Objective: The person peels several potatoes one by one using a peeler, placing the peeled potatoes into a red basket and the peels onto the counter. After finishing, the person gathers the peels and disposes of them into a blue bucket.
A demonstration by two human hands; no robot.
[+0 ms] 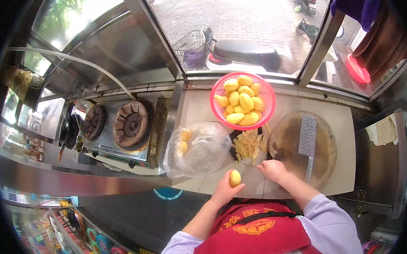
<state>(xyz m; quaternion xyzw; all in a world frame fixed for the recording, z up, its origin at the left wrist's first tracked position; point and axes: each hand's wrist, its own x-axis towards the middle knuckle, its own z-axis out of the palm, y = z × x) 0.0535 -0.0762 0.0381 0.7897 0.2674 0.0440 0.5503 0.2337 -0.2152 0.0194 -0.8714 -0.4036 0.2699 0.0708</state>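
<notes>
In my left hand (228, 189) is a yellow peeled potato (235, 178), held above the counter's front edge. A thin metal tool, perhaps a peeler (251, 165), is in my right hand (273, 169), beside a heap of pale peelings (248, 143). Behind the heap stands a pink plastic colander (213, 106) filled with yellow peeled potatoes (246, 101). Left of the peelings lies a clear plastic bag (205, 148) with a few potatoes (183, 147) inside. A cleaver (307, 137) with a dimpled blade rests on the round chopping board (283, 132) to the right.
A gas stove (109, 149) with two burners (131, 124) stands to the left, past a metal post (173, 125). Windows line the back of the counter (345, 153), with a parked scooter (246, 52) outside. Towels (383, 36) hang at the upper right.
</notes>
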